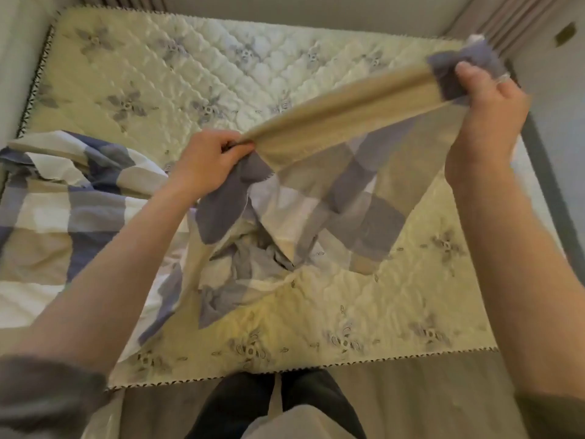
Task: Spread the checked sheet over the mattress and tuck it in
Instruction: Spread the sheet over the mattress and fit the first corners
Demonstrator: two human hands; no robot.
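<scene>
Head view, looking down over the bed. Person stands at the near edge of the mattress (205, 68), which is quilted, cream, with a grey floral print and a zigzag trim along its border. Most of its top is uncovered.

The checked sheet (348, 185), in blue-grey, beige and white squares, is partly lifted and partly lying on the mattress. One edge is pulled taut in the air between the two hands, running from lower left up to upper right. Below that edge the cloth hangs in a loose triangle and bunches into a crumpled heap on the middle of the mattress. The rest lies rumpled over the left side of the mattress, reaching the left border.

Left hand (210, 161): fingers curled tight, gripping the gathered sheet edge, above the mattress centre. Right hand (487, 112): raised higher, near the far right corner of the mattress, fingers and thumb closed round a bunched blue-grey part of the sheet. Both forearms are bare, and a grey sleeve (41, 394) is pushed up on the left arm.

Dark trousers (240, 403) are visible at the bottom centre, against the brown-grey bed side (395, 394) below the trim. Curtain (506, 14) folds hang at the upper right, a pale wall behind the far edge.
</scene>
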